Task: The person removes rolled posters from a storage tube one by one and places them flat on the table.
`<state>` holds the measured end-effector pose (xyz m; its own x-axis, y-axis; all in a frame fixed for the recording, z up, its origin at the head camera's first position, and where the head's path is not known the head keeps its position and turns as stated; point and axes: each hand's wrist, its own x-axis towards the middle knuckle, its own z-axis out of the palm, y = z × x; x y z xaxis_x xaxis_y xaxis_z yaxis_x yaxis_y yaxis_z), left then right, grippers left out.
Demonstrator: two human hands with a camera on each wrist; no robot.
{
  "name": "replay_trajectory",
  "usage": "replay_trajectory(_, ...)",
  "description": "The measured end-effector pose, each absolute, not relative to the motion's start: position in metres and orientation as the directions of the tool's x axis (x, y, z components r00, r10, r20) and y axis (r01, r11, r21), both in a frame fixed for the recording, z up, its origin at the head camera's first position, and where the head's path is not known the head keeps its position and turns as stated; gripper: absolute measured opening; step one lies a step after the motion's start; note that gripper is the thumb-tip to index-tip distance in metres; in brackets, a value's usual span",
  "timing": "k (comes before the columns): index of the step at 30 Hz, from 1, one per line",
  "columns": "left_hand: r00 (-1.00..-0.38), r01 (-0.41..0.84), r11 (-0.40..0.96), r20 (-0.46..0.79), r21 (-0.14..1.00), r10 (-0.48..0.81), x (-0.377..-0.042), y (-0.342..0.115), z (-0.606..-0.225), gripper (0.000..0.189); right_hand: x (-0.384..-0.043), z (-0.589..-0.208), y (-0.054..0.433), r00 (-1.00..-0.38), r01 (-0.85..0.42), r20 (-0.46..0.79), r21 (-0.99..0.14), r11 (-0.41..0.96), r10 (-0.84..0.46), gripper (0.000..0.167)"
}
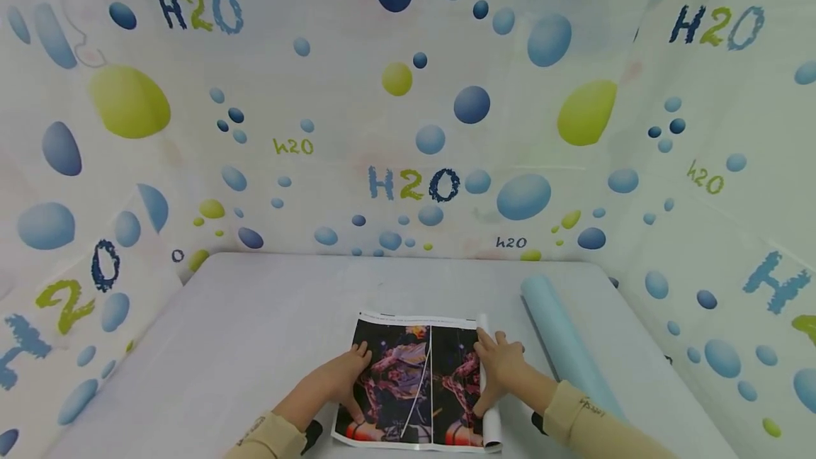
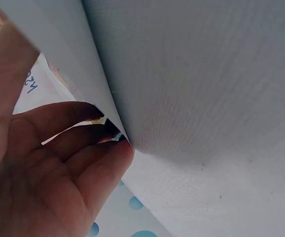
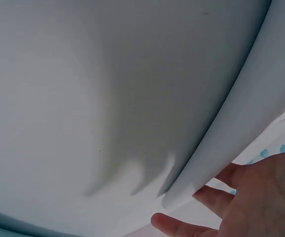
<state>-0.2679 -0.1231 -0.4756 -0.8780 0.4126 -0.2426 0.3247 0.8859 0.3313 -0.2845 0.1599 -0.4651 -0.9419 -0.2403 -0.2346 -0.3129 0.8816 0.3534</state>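
A printed poster sheet (image 1: 398, 381) lies on the table in the head view, showing two dark, colourful pictures side by side with a white border. Its right side is wound into a narrow white roll (image 1: 491, 427). My left hand (image 1: 341, 377) presses on the sheet's left edge, thumb near the bottom corner and fingertips higher up. In the left wrist view its fingertips (image 2: 125, 153) meet the table along that edge. My right hand (image 1: 501, 368) is spread across the roll, thumb and fingers apart. The right wrist view shows the roll (image 3: 226, 128) against its extended fingers.
A thick light-blue roll (image 1: 567, 346) lies on the table to the right, beyond my right hand. The white table (image 1: 268, 310) reaches back to walls (image 1: 344, 91) covered with blue and green dots and H2O lettering.
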Motion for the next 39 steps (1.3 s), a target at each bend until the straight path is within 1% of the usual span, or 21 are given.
replay_trajectory(8,-0.88,0.31,0.889,-0.252,0.338,0.403,-0.261,-0.118,-0.474,0.104,-0.28,-0.463,0.186,-0.949,-0.297,-0.211,0.338,0.893,-0.236,0.112)
replay_trajectory(11,-0.88,0.299,0.893,-0.265,0.336,0.394,-0.26,-0.118,-0.474,0.104,-0.278,-0.461,0.195,-0.946,-0.299,-0.227,0.339,0.892,-0.231,0.116)
replay_trajectory(18,-0.881,0.304,0.884,-0.249,0.356,0.403,-0.259,-0.122,-0.474,0.105,-0.28,-0.457,0.204,-0.924,-0.356,-0.264,0.327,0.875,-0.277,0.116)
replay_trajectory(23,-0.875,0.318,0.867,-0.233,0.384,0.424,-0.257,-0.122,-0.474,0.105,-0.286,-0.461,0.216,-0.897,-0.411,-0.29,0.275,0.869,-0.333,0.119)
replay_trajectory(29,-0.873,0.331,0.855,-0.213,0.4,0.438,-0.257,-0.125,-0.473,0.104,-0.286,-0.465,0.227,-0.862,-0.456,-0.326,0.167,0.874,-0.388,0.122)
replay_trajectory(31,-0.873,0.332,0.854,-0.211,0.401,0.439,-0.257,-0.125,-0.472,0.104,-0.285,-0.465,0.228,-0.863,-0.45,-0.325,0.143,0.881,-0.388,0.122)
replay_trajectory(39,-0.869,0.332,0.852,-0.221,0.404,0.443,-0.257,-0.124,-0.476,0.104,-0.283,-0.466,0.229,-0.863,-0.436,-0.333,0.111,0.893,-0.379,0.121)
